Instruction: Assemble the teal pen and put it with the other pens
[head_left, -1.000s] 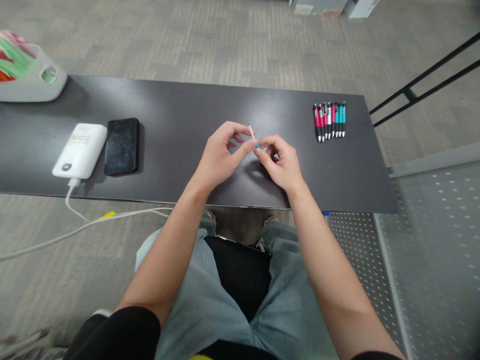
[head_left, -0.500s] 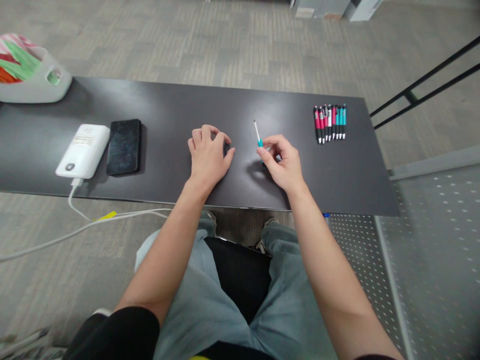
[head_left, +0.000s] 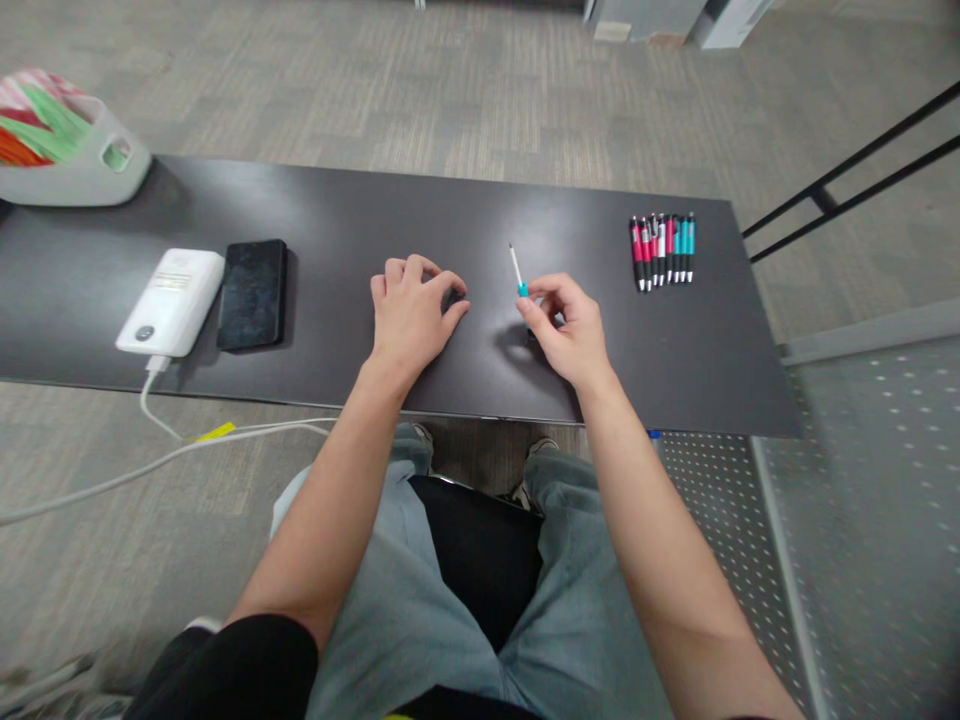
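Note:
My right hand [head_left: 564,322] pinches a teal pen barrel [head_left: 522,290] between thumb and fingers. A thin white refill [head_left: 515,264] with a dark tip sticks up out of the barrel, leaning slightly left; the barrel's lower part is hidden by the fingers. To the left, my left hand [head_left: 414,318] rests low over the table with its fingers curled. Between its thumb and index finger a small dark piece [head_left: 452,298] shows, mostly covered, so its kind is unclear.
On the dark table [head_left: 345,220], several red, white and teal pens [head_left: 663,250] lie in a row at the right. A white power bank [head_left: 174,300] with a cable [head_left: 255,432] and a black phone-like slab [head_left: 253,295] lie at left. Behind stands a white basket [head_left: 120,175].
My left hand has shifted very slightly left, its thumb and index finger drawing closer around the dark piece. The right hand keeps its grip on the pen barrel. The view tilts slightly.

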